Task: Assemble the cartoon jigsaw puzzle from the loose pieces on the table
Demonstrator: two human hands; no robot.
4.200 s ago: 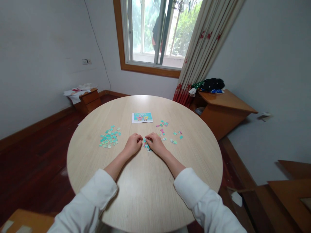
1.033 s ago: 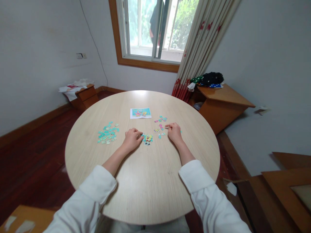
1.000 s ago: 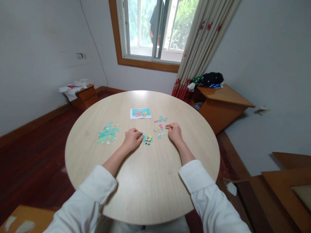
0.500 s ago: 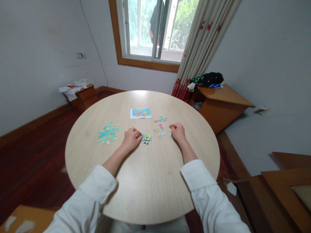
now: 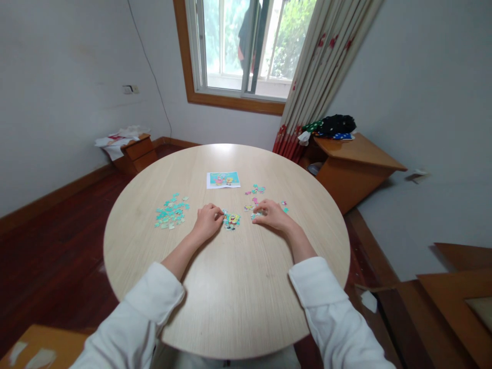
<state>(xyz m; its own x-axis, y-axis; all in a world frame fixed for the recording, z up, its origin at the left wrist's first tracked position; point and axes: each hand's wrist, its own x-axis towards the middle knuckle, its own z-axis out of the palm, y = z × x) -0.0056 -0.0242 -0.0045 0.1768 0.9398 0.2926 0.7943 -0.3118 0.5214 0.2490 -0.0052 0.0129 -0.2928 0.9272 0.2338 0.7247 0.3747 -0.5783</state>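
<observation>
A partly joined jigsaw puzzle (image 5: 232,219) with a yellow cartoon figure lies on the round table (image 5: 230,287). My left hand (image 5: 208,220) rests at its left edge, with thumb and fingertips closed on a puzzle piece (image 5: 224,211) there. To the right, my right hand (image 5: 272,214) hovers low over a few small blue-white pieces (image 5: 253,216). Its thumb and fingers are apart around them, and the palm hides part of that group. Just beyond this hand lie pink and blue pieces (image 5: 258,189), and more loose pieces (image 5: 285,206) sit to its right.
A heap of turquoise pieces (image 5: 171,211) is spread at the table's left. Behind the puzzle lies a printed reference picture (image 5: 223,180). A tilted wooden cabinet (image 5: 346,169) with cloths on top stands beyond the table's right side, near the curtain (image 5: 315,77).
My right hand has moved left, onto the blue-white pieces, uncovering loose pieces at the right. My left hand stays at the joined puzzle's edge.
</observation>
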